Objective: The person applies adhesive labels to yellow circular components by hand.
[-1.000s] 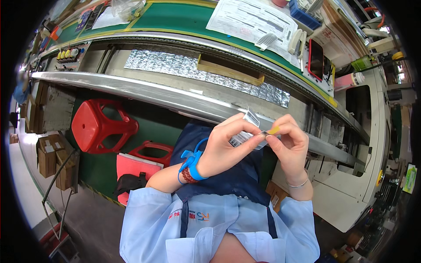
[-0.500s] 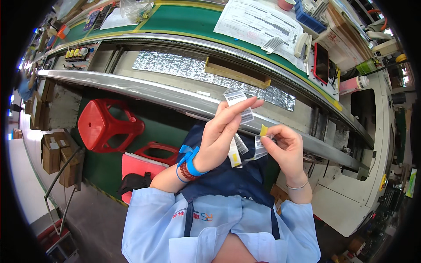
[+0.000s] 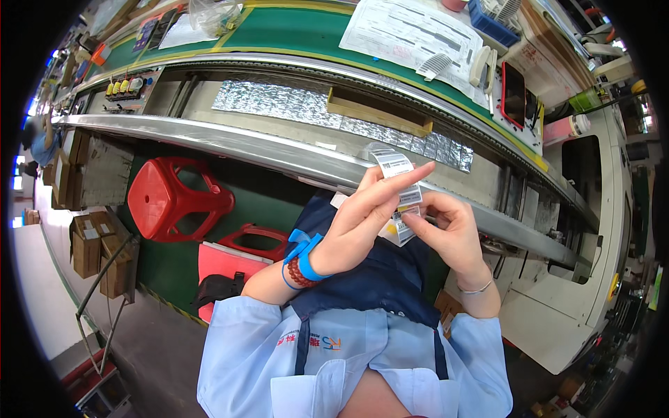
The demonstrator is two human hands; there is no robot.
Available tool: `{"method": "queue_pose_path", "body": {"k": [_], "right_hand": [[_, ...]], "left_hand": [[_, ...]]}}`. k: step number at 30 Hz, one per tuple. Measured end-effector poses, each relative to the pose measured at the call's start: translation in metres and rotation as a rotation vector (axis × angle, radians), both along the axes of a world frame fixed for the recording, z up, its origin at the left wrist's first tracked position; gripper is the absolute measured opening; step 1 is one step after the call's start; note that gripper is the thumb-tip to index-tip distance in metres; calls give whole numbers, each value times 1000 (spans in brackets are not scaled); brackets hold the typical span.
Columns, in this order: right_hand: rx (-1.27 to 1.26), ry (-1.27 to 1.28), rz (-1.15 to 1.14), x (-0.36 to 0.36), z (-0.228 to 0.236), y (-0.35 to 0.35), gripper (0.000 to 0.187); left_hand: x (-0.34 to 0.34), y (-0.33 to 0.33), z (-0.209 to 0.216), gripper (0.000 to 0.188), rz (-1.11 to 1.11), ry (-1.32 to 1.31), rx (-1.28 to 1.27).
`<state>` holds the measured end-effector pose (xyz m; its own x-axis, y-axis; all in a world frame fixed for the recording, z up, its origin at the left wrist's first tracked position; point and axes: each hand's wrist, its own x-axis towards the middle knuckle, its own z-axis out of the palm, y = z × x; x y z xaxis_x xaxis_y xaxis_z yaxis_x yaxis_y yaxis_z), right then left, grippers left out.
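My left hand (image 3: 359,223) is raised above my dark blue apron (image 3: 366,279), with its index finger stretched out. A strip of white barcode labels (image 3: 392,162) runs between its fingers and curls above them. More of the strip hangs below that hand, with a yellow patch on it. Close on the right, my right hand (image 3: 449,230) pinches a small label (image 3: 410,214) with thumb and fingertips, against the lower part of the strip. The exact edge it grips is partly hidden by the fingers.
Ahead runs a metal conveyor rail (image 3: 230,138), with an open brown tray (image 3: 380,117) on silvery sheets behind it. Printed papers (image 3: 411,42) and a red-edged phone (image 3: 513,94) lie farther back. A red stool (image 3: 167,198) stands at left; a pale machine (image 3: 557,313) at right.
My right hand has come left to the label strip, carrying the small label with a yellow edge. The strip in my left hand has shifted slightly right, and its hanging part has swung.
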<state>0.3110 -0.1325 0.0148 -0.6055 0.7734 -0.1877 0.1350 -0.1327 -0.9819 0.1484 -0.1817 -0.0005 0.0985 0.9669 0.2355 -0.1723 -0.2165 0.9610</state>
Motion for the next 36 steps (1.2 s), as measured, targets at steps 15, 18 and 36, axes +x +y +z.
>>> {"method": "queue_pose_path", "body": {"k": [15, 18, 36], "right_hand": [[88, -57, 10, 2, 4, 3, 16], [92, -57, 14, 3, 4, 4, 16], [129, -76, 17, 2, 6, 3, 14]], "left_hand": [[5, -1, -5, 38, 77, 93, 89], [5, -1, -6, 38, 80, 71, 103], [3, -3, -3, 38, -1, 83, -24]]}}
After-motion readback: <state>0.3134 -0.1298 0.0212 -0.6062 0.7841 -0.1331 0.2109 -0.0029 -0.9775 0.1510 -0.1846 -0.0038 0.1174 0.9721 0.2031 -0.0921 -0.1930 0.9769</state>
